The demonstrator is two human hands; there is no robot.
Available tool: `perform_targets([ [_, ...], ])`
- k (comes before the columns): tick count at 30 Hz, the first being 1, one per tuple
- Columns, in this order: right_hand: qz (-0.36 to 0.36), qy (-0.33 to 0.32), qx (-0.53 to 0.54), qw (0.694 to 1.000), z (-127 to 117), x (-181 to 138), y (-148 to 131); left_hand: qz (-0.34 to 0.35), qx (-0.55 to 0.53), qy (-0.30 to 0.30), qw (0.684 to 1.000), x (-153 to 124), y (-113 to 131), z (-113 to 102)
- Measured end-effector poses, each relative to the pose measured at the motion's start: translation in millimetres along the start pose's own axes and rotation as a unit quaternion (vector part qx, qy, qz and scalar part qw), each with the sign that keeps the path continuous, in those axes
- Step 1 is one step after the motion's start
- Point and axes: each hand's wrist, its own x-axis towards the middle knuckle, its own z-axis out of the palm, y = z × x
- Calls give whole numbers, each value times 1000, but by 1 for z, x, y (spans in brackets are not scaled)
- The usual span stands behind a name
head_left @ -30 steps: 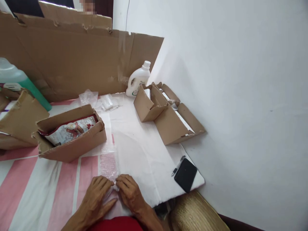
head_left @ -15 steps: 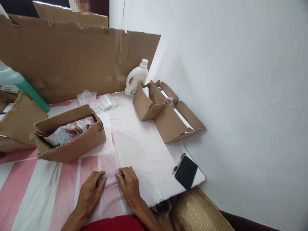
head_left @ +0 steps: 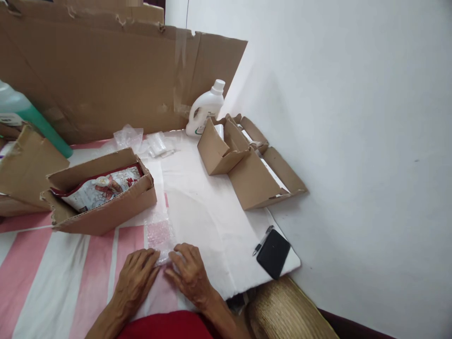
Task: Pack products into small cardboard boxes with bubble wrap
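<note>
A small clear sheet of bubble wrap (head_left: 159,230) lies on the striped cloth near the table's front edge. My left hand (head_left: 136,278) has its fingers curled onto the sheet's near left corner. At the near right corner, my right hand (head_left: 191,277) pinches the sheet with bent fingers. The near edge between them looks folded over; the fingertips partly hide it. Just beyond, to the left, stands an open cardboard box (head_left: 106,219) with a red and white printed packet (head_left: 102,190) inside.
More clear plastic wrap (head_left: 158,143) lies at the back, near a white jug (head_left: 206,108). Cardboard boxes (head_left: 257,181) stand along the right wall. A black notebook (head_left: 273,254) with a pen (head_left: 263,240) rests at the right corner. A green bottle (head_left: 38,122) leans at left.
Both hands have shifted slightly on the near edge of the bubble wrap, the left with its fingers now flatter over the corner. The view has tilted down a little.
</note>
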Motion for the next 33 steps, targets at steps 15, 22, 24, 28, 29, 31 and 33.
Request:
perform_targets([
  [15, 109, -16, 143, 984, -4, 40, 15, -199, -194, 0, 960, 25, -19, -8],
  [22, 112, -96, 87, 985, 6, 61, 20, -110, 23, 57, 992, 28, -12, -13],
  [24, 112, -100, 79, 986, 6, 61, 21, -57, 11, 49, 997, 25, -5, -15],
  [28, 102, -31, 78, 991, 1, 53, 18, -10, -1, 23, 1000, 20, 1, -6],
  [29, 81, -21, 77, 993, -1, 50, 18, -11, 3, 27, 1000, 19, 0, -3],
  [31, 29, -41, 67, 997, -7, 44, 17, -7, -1, 38, 999, 20, -2, 2],
  [33, -1, -85, 41, 996, -12, 39, 18, 5, -14, 45, 999, 23, -5, 3],
])
